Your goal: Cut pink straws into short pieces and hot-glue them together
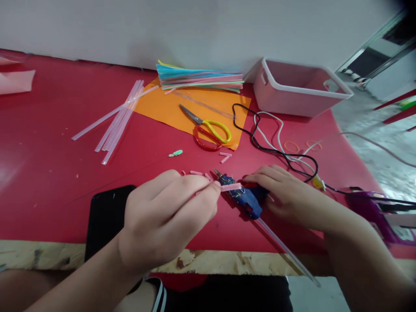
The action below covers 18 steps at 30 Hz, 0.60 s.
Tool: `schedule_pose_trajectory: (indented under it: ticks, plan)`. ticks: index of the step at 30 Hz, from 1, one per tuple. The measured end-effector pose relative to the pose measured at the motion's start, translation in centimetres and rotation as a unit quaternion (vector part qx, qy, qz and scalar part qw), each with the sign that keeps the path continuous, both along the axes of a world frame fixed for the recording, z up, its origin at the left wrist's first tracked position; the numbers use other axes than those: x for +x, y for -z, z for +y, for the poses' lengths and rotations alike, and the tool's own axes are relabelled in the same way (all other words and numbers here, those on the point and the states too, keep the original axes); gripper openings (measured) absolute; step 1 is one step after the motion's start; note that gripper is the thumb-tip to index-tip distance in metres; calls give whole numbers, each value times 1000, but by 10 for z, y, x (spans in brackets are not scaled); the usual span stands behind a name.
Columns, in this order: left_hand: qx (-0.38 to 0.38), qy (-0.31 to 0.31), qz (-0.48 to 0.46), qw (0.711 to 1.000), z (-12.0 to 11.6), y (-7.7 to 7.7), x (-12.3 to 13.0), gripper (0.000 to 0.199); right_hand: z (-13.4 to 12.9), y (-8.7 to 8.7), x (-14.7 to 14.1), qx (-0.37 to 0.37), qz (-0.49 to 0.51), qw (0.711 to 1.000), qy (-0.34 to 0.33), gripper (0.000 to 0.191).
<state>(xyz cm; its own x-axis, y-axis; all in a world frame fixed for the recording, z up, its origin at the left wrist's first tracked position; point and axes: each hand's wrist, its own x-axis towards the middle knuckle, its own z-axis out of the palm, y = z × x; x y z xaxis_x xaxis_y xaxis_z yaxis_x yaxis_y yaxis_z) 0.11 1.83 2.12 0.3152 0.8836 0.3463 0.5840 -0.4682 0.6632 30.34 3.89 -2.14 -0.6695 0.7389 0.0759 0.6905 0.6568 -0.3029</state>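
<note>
My left hand [172,212] is closed, pinching a short pink piece of pipe cleaner [231,187] between thumb and fingertips. That piece is just over the blue glue gun [248,203]. My right hand [286,195] is wrapped around the gun's handle, with some fingers hidden. The metal nozzle points away to the upper left, and a clear glue stick [287,249] sticks out of the back end. Several small cut pink pieces [196,173] lie near the nozzle, partly behind my left hand. Two more pink bits [225,158] rest beyond it.
Scissors [208,128] lie on an orange sheet [162,108], below a bundle of coloured pipe cleaners [199,78]. Glue sticks [120,119] are at left. A black phone [105,216] is by my left wrist. A pink bin [292,95], tangled cables [276,147] and a purple tape dispenser [373,212] occupy the right.
</note>
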Motion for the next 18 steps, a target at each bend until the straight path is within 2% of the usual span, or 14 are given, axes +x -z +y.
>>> schedule_pose_trajectory:
  ticks: [2,4,6,8,11,13,15,18]
  plan:
    - [-36,-41,-32,998,-1,-2,3,10,0,6,-5,54,15,998,17,47]
    - [-123,-97,-94,983,-2,-3,8,13,0,8,-10,98,58,993,40,34]
    - [-250,-119,-182,943,-3,-2,13,17,-3,7,-13,116,128,981,85,23]
    - [-352,-110,-272,889,-3,1,17,19,-8,4,-17,124,210,961,129,13]
    - [-415,-95,-352,834,-2,6,21,17,-16,6,-23,139,283,942,116,11]
    - [-430,-94,-357,824,-2,8,24,16,-19,9,-25,136,296,943,66,10]
    - [-434,-98,-335,831,-3,10,25,15,-19,11,-25,114,284,952,27,11]
    - [-428,-96,-303,846,-4,10,26,14,-17,9,-25,98,242,965,5,8]
